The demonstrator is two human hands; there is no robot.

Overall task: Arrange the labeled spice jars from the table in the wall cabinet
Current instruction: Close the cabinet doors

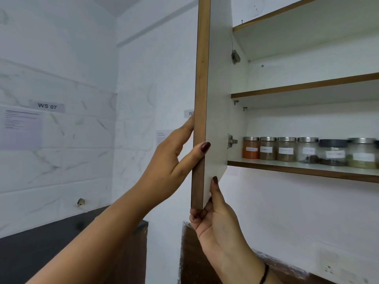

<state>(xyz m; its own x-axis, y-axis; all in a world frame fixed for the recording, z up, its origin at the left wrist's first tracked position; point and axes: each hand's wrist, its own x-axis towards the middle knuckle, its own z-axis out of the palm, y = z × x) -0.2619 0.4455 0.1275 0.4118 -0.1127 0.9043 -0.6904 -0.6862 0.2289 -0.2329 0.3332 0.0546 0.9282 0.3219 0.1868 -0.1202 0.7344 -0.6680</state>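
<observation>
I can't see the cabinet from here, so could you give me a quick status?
Both hands, left and right, on cabinet door edge. Six jars lined on bottom shelf. Nothing obstructing.

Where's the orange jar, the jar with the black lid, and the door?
orange jar [250,149]: head view, on its label.
black-lid jar [332,143]: head view, on its lid.
cabinet door [218,99]: head view, white inner face.
</observation>
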